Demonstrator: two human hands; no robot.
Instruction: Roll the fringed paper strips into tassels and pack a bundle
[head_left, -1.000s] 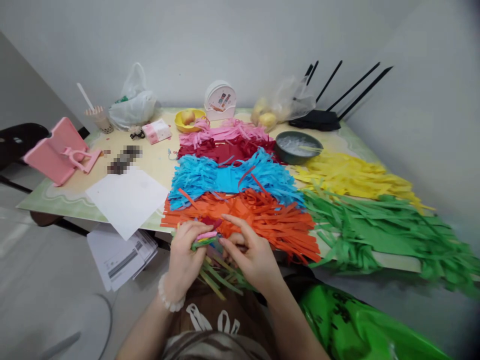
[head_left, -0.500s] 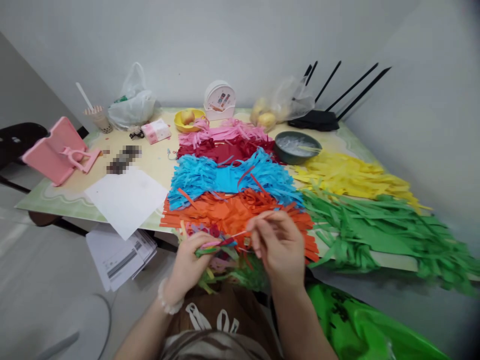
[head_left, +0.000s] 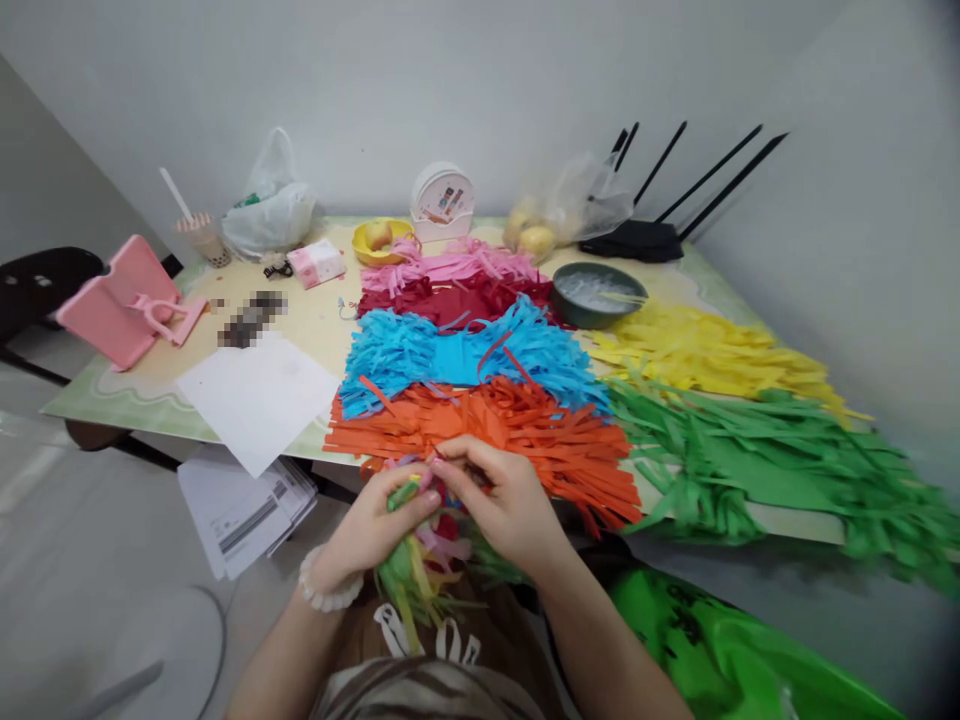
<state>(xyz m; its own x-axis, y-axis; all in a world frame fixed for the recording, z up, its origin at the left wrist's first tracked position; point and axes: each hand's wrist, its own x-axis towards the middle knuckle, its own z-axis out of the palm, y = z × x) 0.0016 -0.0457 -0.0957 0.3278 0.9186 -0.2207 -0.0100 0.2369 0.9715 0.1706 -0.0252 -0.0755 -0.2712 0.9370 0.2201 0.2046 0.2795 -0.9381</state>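
My left hand (head_left: 386,520), with a white beaded bracelet at the wrist, is closed around the upper part of a tassel of multicoloured paper strips (head_left: 420,580). Green, yellow, pink and red strips hang below it over my lap. My right hand (head_left: 502,490) meets it from the right, thumb and fingers pinched at the tassel's top end. A small red bit shows there; whether a thin string is also in those fingers is hidden. Just beyond both hands lies a pile of orange fringed strips (head_left: 480,425), with blue fringed strips (head_left: 454,355) behind it.
Dark red (head_left: 457,302), pink (head_left: 480,262), yellow (head_left: 712,350) and green strips (head_left: 765,470) cover more of the table. A dark bowl (head_left: 596,312) stands at their edge. White paper (head_left: 259,400) and a pink stand (head_left: 124,305) are left. A green bag (head_left: 712,640) sits lower right.
My right hand has come down and left to the tassel's top; the pale thin line stretched between the hands no longer shows. The tassel now hangs lower, below my left hand.
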